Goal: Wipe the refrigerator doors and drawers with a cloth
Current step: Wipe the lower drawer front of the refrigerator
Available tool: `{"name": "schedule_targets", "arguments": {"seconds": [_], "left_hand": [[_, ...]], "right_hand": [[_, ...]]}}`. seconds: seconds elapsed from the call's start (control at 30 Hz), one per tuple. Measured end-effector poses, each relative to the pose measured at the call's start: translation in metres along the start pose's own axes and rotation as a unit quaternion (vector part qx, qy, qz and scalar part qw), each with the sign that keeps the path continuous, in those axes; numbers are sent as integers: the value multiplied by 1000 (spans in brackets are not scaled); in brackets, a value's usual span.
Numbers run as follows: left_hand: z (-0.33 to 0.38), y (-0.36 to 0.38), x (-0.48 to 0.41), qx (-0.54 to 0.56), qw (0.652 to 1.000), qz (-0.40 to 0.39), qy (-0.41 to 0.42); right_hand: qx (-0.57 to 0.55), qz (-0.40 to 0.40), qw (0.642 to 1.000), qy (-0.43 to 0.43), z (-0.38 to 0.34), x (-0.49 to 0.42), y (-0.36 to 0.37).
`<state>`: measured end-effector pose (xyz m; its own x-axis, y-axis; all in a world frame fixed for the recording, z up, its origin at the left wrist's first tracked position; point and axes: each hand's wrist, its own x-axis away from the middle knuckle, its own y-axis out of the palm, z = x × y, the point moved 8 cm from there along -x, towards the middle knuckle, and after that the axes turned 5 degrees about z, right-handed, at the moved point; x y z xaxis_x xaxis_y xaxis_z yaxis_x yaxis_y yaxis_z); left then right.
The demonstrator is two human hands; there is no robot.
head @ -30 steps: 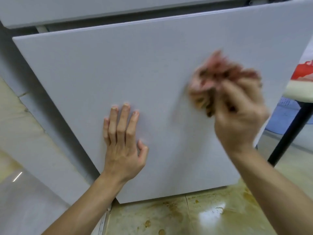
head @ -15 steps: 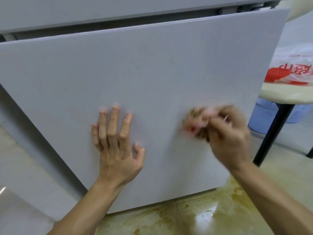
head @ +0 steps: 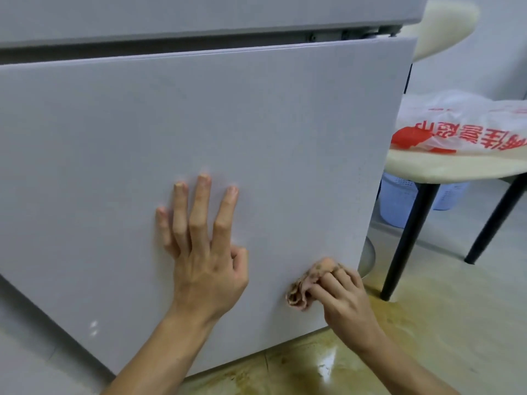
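Pale grey and flat, the large refrigerator drawer front (head: 199, 115) fills most of the view, and a dark gap runs along its top edge, under the grey upper door panel (head: 199, 15). Your left hand (head: 205, 260) lies against the drawer front a little below its middle. Its fingers (head: 199, 206) are straight and slightly spread, the thumb is drawn in beside the palm, and it holds nothing. Your right hand (head: 346, 300) sits low on the same face, near the lower right corner. Its fingers (head: 332, 283) are curled round a crumpled pinkish cloth with dark soiling (head: 303, 287). The cloth is bunched at your fingertips and touches the drawer surface. The two hands are apart, with the left higher than the right. Two small bright reflections show near the lower left of the drawer face. Below the drawer, the glossy tiled floor (head: 413, 332) carries yellow-brown staining, heaviest beneath and to the right of your right hand. Just right of the refrigerator stands a cream-seated chair with black legs (head: 445, 168). A white plastic bag with red printing (head: 462, 124) lies on the seat. A pale blue perforated plastic basket (head: 399, 201) stands on the floor under the seat, behind the nearest leg.
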<state>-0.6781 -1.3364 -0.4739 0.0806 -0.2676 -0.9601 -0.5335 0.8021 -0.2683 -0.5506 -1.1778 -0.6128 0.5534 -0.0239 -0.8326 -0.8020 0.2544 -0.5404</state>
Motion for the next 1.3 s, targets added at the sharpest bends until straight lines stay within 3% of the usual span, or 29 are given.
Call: {"name": "schedule_targets", "arguments": {"seconds": [0.07,0.13,0.3,0.4,0.53,0.63,0.73,0.83,0.93,1.03,1.13,1.2,1.3], "left_hand": [[8,3,-2,9,1000,-2,4],[13,6,-4,18,1000,-7,3],[16,7,-9,18,1000,-5,-8],[19,5,-9,15,1000,-1,-13],[24,9,-11,14,1000,-10,-1],[30,12,-11,13,1000,-10,6],[31,12,-10,11,1000,-4,0],[37,12,-7,44,999,-12,-7],[52,14,-4,98,994,-31,30],[51,20,-5,92,994,-46,33],[51,23,-5,80,995,-45,29],[54,25,-5,78,996,-42,27],[55,28,-4,71,996,-37,25]], "right_hand": [[4,-5,1000,3,6,-4,-8],[6,45,998,34,17,-27,-29],[10,304,948,91,60,-143,-121],[19,395,908,139,83,-174,-142],[-4,348,920,179,69,-123,-95],[-13,200,957,211,50,-40,-35],[0,53,983,177,31,29,9],[-46,7,978,205,37,35,14],[-79,66,968,230,53,-7,-14],[-62,231,946,218,86,-83,-76],[-85,348,915,188,114,-142,-120],[-109,371,898,211,115,-146,-119],[-184,328,874,306,106,-93,-72]]}}
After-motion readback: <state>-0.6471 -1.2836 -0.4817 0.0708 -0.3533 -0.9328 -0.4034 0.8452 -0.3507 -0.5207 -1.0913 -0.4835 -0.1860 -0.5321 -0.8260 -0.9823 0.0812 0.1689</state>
